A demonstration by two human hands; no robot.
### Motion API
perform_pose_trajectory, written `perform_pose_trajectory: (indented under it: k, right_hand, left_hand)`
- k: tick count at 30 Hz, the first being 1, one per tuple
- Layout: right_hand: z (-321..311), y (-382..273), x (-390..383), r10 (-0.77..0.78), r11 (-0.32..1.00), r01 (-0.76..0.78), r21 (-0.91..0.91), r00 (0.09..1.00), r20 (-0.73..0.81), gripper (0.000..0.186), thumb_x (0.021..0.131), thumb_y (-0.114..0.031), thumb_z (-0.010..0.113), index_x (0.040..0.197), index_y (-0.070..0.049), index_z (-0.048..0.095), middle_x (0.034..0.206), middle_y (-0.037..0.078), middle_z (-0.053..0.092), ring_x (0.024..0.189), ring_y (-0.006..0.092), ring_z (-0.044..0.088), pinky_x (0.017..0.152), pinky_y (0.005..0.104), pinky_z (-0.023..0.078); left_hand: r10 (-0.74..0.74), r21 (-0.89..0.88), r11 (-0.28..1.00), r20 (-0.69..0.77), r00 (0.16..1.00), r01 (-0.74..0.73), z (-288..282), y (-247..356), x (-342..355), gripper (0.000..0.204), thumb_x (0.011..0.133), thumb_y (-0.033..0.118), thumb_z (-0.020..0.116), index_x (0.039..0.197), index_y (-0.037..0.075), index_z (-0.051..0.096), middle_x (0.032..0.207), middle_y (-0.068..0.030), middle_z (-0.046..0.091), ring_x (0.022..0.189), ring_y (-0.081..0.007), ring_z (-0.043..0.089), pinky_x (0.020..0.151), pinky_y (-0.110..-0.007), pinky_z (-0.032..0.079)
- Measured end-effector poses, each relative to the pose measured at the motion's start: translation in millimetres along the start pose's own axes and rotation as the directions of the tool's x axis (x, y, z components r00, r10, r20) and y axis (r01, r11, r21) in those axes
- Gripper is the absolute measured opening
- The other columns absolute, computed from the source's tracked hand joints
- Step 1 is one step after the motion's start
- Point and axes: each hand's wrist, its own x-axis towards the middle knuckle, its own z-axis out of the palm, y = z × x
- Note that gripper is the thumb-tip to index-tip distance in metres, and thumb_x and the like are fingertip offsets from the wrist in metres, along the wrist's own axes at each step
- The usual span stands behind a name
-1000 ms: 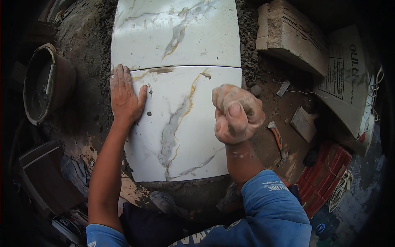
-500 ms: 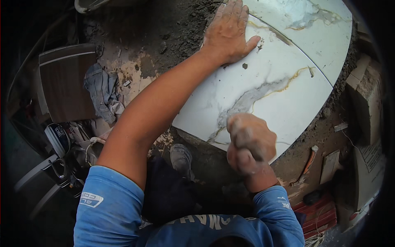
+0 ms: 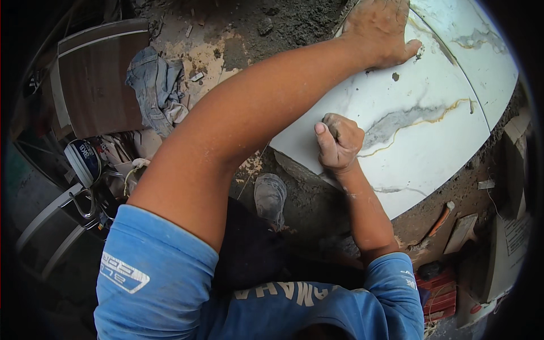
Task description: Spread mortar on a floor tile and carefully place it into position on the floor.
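A large white marble-patterned tile (image 3: 413, 136) with grey and gold veins lies on a bed of dark mortar. My left hand (image 3: 378, 34) rests flat on its far left part, fingers stretched out and thumb apart. My right hand (image 3: 340, 141) is closed in a fist over the tile's near left edge, its fingers smeared with grey mortar. Nothing shows in the fist, and whether it touches the tile I cannot tell. A second tile (image 3: 481, 56) of the same pattern adjoins the first along a thin seam at the far right.
Loose mortar (image 3: 277, 25) is spread beyond my left arm. At the left are a brown panel (image 3: 99, 79), a grey cloth (image 3: 153, 85) and a metal frame (image 3: 45, 221). My shoe (image 3: 270, 195) stands by the tile. An orange-handled tool (image 3: 441, 220) and a small board (image 3: 460, 233) lie right.
The view has shifted, so the tiles sit farther right. My right fist has moved left and away from me across the tile to its left edge. My left hand stays flat on the tile.
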Motion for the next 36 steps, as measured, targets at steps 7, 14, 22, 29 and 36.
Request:
perform_pose_trajectory:
  k: [7,14,22,29,36]
  right_hand:
    - [16.8,-7.0,3.3,-0.276,0.961,0.271,0.053,0.949,0.155,0.034,0.076,-0.005,0.069,0.057,-0.007,0.041,0.055,0.009,0.040,0.048,0.0285,0.045,0.045,0.0403,0.037]
    - [24.7,-21.5,7.3,-0.166,0.916,0.205,-0.345,0.976,0.140,0.019,0.079,-0.016,0.073,0.083,-0.003,0.059,0.087,0.015,0.056,0.080,0.0330,0.055,0.070,0.0443,0.044]
    - [7.8,-4.1,41.1,0.163,0.312,0.235,-0.921,0.941,0.296,0.094,0.084,-0.078,0.046,0.155,-0.018,0.034,0.167,0.009,0.006,0.151,0.0409,-0.003,0.118,0.0590,0.000]
    - [43.2,-33.4,-39.8,0.270,0.504,0.482,-0.716,0.699,0.662,0.092,0.092,-0.077,0.020,0.156,-0.011,0.026,0.165,0.006,0.017,0.154,0.0272,0.001,0.120,0.0571,-0.006]
    - [14.1,-82.3,-33.1,-0.125,0.877,0.313,-0.364,0.880,0.458,0.034,0.084,-0.021,0.075,0.115,-0.007,0.067,0.114,0.010,0.070,0.116,0.0313,0.060,0.099,0.0450,0.045]
  left_hand:
    - [-0.023,-0.024,0.999,-0.014,1.000,0.023,1.1,13.2,8.4,0.090,0.094,0.053,0.046,0.150,-0.013,0.022,0.159,-0.0303,0.017,0.150,-0.0412,0.011,0.124,-0.046,0.004]
    - [-0.067,0.215,0.976,0.106,0.992,0.043,-9.6,0.3,-6.9,0.083,0.098,0.057,0.034,0.153,-0.005,0.025,0.161,-0.0213,0.021,0.151,-0.0338,0.014,0.124,-0.044,0.006]
    - [-0.156,-0.220,0.970,-0.241,0.958,0.103,-53.0,-54.7,-15.1,0.078,0.102,0.054,0.038,0.151,-0.007,0.028,0.155,-0.0254,0.032,0.147,-0.0368,0.026,0.122,-0.045,0.015]
    - [-0.543,-0.261,0.831,-0.187,0.819,0.491,-187.2,-142.0,-162.3,0.083,0.100,0.053,0.044,0.151,-0.009,0.023,0.157,-0.0288,0.025,0.149,-0.0393,0.020,0.122,-0.047,0.012]
    - [-0.479,-0.200,0.878,-0.401,0.781,0.436,-211.9,-98.7,-227.3,0.052,0.100,0.034,0.051,0.134,-0.005,0.052,0.133,-0.0251,0.057,0.128,-0.0361,0.054,0.113,-0.050,0.035]
